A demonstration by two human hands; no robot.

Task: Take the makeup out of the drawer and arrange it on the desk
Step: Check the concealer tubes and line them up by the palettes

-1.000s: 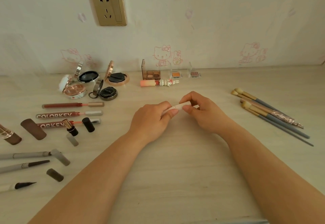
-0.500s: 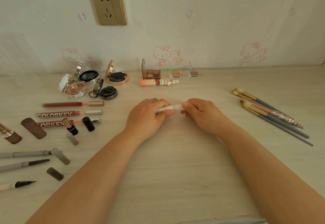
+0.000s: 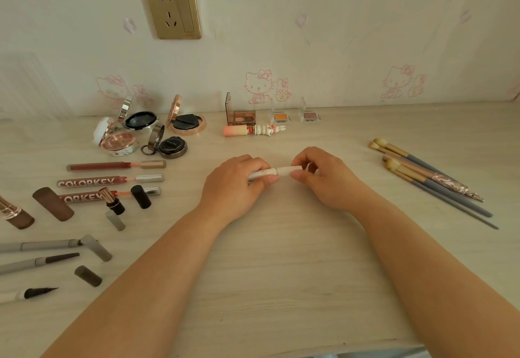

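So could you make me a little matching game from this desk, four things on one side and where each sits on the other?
Things:
1. makeup brushes
2. white tube
3. eyeshadow palette
4. compacts

Places:
A. held between the left hand and right hand, mid-desk
B. back of the desk by the wall, about the middle
C. right side of the desk, lying in a bunch
D. back left, lids open

Pairs: 1-C, 2-A, 3-B, 4-D
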